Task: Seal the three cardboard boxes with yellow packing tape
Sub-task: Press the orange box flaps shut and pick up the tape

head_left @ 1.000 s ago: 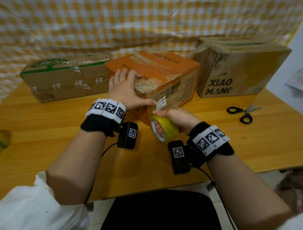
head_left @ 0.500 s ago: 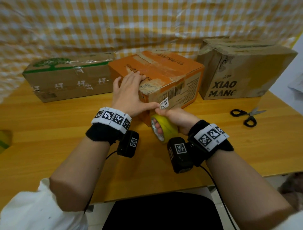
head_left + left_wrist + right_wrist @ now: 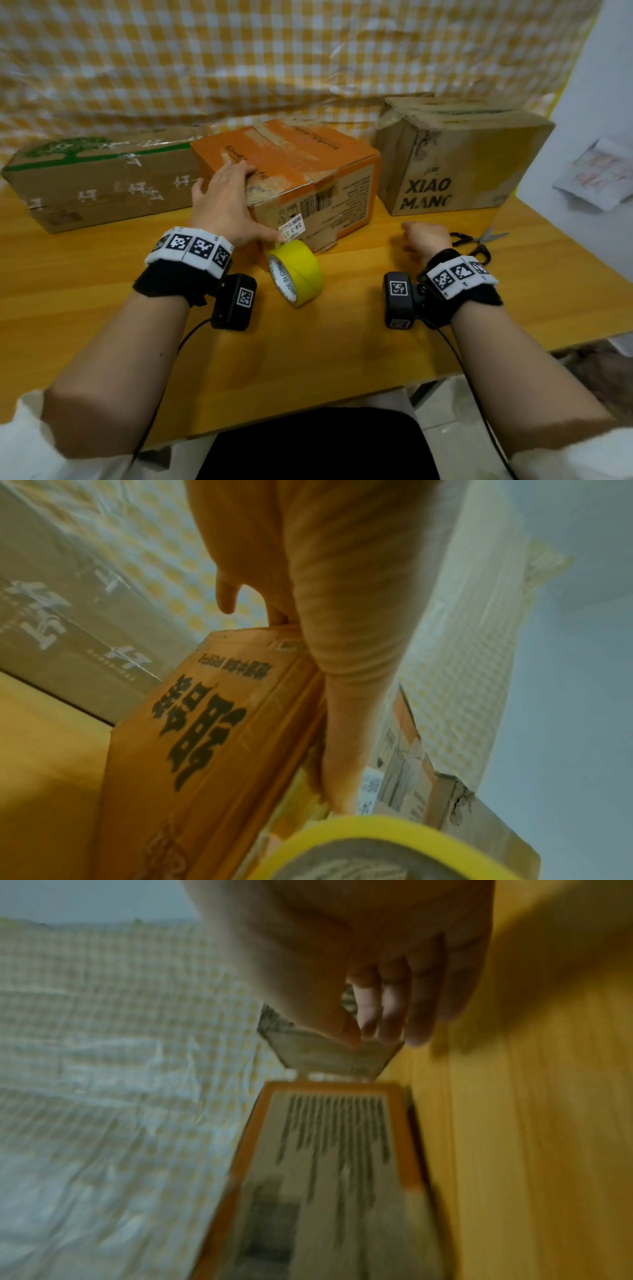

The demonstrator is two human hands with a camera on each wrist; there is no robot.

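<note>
Three cardboard boxes stand in a row at the back of the table: a long box with green print [image 3: 102, 178], an orange box [image 3: 301, 171] and a brown box marked XIAO MANG [image 3: 455, 161]. The yellow tape roll [image 3: 298, 270] stands on edge on the table against the orange box's near corner. My left hand [image 3: 226, 205] lies over that corner, fingers flat on top, thumb pressing down by the roll. The left wrist view shows the left hand [image 3: 325, 615], the orange box [image 3: 205, 737] and the tape roll [image 3: 377, 829]. My right hand [image 3: 421, 240] hovers right of the orange box, loosely curled and empty.
Black-handled scissors [image 3: 479, 243] lie on the wooden table [image 3: 102, 291] just right of my right hand. A yellow checked cloth [image 3: 239, 68] hangs behind the boxes. White paper [image 3: 596, 174] lies beyond the table's right edge.
My right hand let go of the tape roll and moved right, close to the scissors. The roll now stands alone on the table. My left hand stays on the orange box's corner.
</note>
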